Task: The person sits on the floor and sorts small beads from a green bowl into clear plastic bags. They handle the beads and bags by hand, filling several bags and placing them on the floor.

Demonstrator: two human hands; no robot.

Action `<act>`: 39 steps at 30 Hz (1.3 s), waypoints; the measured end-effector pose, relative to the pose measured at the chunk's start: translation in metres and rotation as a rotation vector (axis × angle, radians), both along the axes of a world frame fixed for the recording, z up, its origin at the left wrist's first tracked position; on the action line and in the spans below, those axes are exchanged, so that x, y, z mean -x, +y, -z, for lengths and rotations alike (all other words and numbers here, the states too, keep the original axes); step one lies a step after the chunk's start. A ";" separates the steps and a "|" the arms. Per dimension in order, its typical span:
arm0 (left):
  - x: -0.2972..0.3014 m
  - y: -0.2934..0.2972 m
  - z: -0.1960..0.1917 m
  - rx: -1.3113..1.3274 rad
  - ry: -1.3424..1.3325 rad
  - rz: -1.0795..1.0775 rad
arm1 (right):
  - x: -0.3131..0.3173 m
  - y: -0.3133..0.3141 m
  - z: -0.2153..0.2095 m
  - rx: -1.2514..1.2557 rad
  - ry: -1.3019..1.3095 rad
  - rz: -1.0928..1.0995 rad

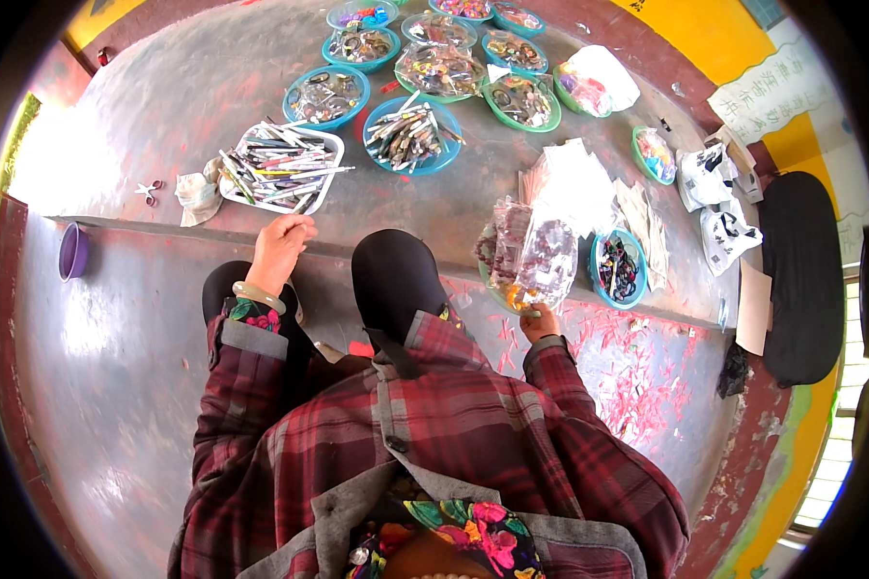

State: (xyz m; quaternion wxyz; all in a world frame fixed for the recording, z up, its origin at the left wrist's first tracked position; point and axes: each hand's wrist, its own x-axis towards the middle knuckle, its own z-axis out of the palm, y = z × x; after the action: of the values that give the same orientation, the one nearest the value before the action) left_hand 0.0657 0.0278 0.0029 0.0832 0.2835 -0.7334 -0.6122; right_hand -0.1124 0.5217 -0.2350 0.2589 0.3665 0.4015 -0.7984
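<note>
My left hand [278,249], with a pale bangle [259,295] at the wrist, is raised above my left knee. Its fingers are curled closed, and I cannot make out anything in them. Just beyond it stands a white plastic basket [333,154] piled with pens [282,166]. My right hand [541,322] is closed at the near rim of a green basin [483,274]. Clear plastic bags with dark reddish contents [547,253] lie heaped over this basin, and small orange-yellow pieces [521,296] show near my fingers.
Several basins of small goods stand farther back, among them a blue basin [434,164] of pens. A blue basin [597,280] of dark bands sits right of my right hand. Scissors [148,193] and a purple bowl [72,252] are at left. Red scraps [637,381] litter the lower floor.
</note>
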 end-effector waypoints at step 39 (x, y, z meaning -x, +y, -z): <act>0.015 0.004 0.028 0.233 0.062 0.120 | 0.012 -0.120 -0.124 -0.340 0.363 -0.722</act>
State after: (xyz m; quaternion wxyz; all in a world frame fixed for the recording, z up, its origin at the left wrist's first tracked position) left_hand 0.0505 0.0318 -0.0246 0.1013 0.2086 -0.8122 -0.5353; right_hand -0.1244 0.4020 -0.1110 0.3826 0.0936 0.6684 -0.6310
